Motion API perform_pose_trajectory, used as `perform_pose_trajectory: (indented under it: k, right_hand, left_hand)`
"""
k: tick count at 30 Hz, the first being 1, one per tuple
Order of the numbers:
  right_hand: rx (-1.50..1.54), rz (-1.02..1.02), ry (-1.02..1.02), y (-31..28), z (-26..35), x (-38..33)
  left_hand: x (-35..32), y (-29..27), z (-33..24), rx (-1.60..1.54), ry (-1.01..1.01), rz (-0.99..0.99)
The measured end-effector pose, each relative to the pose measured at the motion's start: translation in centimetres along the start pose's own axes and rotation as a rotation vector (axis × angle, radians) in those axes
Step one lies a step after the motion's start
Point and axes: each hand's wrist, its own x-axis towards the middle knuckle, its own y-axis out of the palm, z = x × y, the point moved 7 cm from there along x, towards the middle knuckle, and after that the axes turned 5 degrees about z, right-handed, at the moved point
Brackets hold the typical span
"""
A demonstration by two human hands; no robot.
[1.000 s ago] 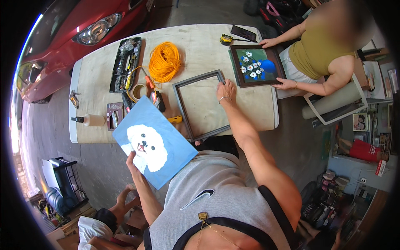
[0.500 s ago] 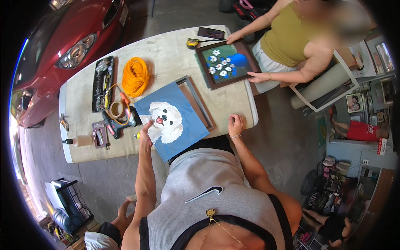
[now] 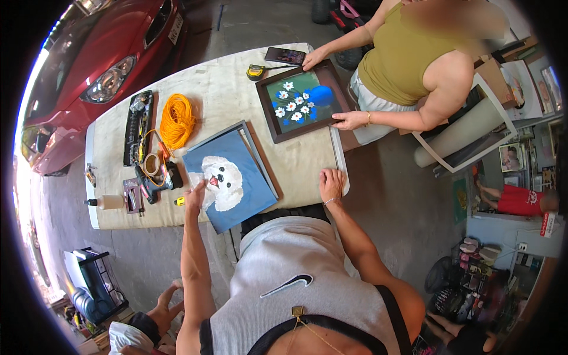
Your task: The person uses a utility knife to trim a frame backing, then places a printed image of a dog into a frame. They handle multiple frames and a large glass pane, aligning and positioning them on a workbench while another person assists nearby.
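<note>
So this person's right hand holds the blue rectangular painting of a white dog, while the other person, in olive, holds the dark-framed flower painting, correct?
Not quite: the head view shows their left hand holding the blue rectangular dog painting. The rest stands.

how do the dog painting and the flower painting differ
The dog painting shows bare edges, while the flower painting has a dark brown frame around it.
The dog painting is held by the person's left hand; the flower painting is held by a co-worker's two hands.
The dog painting has a blue background, the flower painting a mostly dark one.
Both show white subjects and contain blue.
</note>
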Motion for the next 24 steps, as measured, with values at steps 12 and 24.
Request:
perform_pose_trajectory:
  k: [12,24]
  right_hand:
    - [0.170,-0.013,0.042,-0.3,-0.3,0.4]
    - [0.835,0.461,-0.331,-3.0,14.5,3.6]
  left_hand:
    - [-2.3,-1.8,-2.9,0.901,0.062,-0.352]
    - [-11.6,16.4,-8.6,-0.025,0.106,0.121]
